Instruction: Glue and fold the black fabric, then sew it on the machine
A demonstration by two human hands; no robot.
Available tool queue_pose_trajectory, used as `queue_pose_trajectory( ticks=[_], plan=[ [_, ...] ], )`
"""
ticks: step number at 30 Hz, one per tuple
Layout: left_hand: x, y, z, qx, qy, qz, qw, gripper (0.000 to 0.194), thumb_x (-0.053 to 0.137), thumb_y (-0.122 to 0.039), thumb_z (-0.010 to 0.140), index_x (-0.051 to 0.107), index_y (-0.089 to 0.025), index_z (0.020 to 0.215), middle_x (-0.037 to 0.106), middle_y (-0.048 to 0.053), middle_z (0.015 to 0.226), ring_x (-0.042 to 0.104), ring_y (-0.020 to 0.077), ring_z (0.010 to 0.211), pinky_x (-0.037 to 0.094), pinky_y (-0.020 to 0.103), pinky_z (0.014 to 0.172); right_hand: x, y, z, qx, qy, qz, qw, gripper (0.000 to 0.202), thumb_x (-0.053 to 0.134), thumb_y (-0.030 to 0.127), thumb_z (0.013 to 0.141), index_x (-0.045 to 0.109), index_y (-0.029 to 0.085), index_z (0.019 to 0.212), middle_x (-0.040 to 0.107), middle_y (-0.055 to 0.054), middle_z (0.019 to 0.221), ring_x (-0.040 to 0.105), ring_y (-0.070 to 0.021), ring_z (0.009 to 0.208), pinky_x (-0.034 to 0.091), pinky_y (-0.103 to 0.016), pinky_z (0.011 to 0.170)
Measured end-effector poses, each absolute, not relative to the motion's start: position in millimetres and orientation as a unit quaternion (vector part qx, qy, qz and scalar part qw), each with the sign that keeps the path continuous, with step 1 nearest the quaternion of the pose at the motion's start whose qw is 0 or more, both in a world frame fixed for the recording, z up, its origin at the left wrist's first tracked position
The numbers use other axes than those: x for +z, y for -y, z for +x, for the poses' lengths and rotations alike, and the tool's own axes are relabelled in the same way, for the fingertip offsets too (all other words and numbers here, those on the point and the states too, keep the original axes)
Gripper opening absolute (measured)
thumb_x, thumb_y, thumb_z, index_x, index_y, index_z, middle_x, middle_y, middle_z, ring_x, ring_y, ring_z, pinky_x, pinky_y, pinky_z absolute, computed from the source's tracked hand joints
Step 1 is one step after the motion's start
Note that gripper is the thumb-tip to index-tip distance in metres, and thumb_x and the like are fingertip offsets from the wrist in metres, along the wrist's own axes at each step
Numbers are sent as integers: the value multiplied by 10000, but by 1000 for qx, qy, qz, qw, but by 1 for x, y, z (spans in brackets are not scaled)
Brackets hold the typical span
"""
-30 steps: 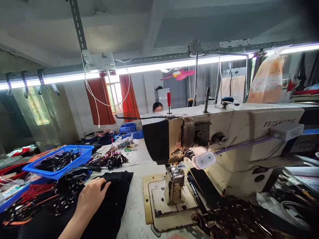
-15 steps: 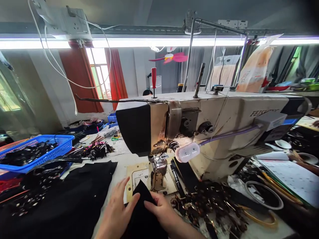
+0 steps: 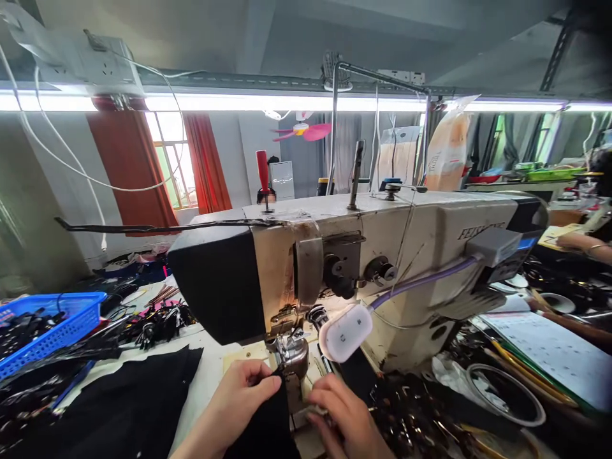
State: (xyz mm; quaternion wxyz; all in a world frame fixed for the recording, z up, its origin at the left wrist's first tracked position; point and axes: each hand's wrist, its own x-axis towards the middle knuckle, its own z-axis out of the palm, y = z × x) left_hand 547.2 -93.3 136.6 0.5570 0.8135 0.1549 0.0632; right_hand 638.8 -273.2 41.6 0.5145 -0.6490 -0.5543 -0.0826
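With our left hand (image 3: 239,405) we pinch a black cloth piece (image 3: 265,430) between thumb and fingers, its upper edge beside the shiny metal-topped sewing post (image 3: 295,356). Our right hand (image 3: 351,414) is curled on the post's other side; we cannot tell whether it grips anything. To our left, a larger black cloth sheet (image 3: 109,408) lies on the white table (image 3: 204,375). Above the post we see the cream sewing machine (image 3: 444,220), and, farther off, rust-red fabric curtains (image 3: 129,169).
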Motion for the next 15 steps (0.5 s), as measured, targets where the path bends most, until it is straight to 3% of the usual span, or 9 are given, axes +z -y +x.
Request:
queue_pose_trajectory(
  ticks=[2,4,9,15],
  plan=[
    [138,95,558,55,-151,810,563,275,614,-425,652,500,-188,569,419,-57,570,355,118,590,268,271,571,60,267,661,-280,612,-604,427,307,473,132,919,625,161,1184,642,-133,1035,617,-202,929,529,-303,760],
    [138,95,567,57,-159,807,566,245,623,-406,636,536,-181,593,487,-44,588,417,131,602,315,276,592,73,258,677,-381,649,-548,366,305,468,115,935,615,137,1202,670,-148,1035,626,-209,944,532,-318,777],
    [139,94,574,62,-193,765,611,303,609,-396,624,691,-165,803,724,25,794,627,247,850,457,339,785,73,237,694,-396,692,-490,352,212,479,134,949,665,96,1042,709,-119,788,648,-204,762,544,-344,726],
    [137,94,570,77,-239,752,609,337,609,-429,651,754,-181,827,781,35,844,666,313,981,459,393,916,51,235,700,-325,678,-539,379,206,519,227,957,689,181,1064,729,-119,920,682,-221,868,558,-351,833]
  ],
)
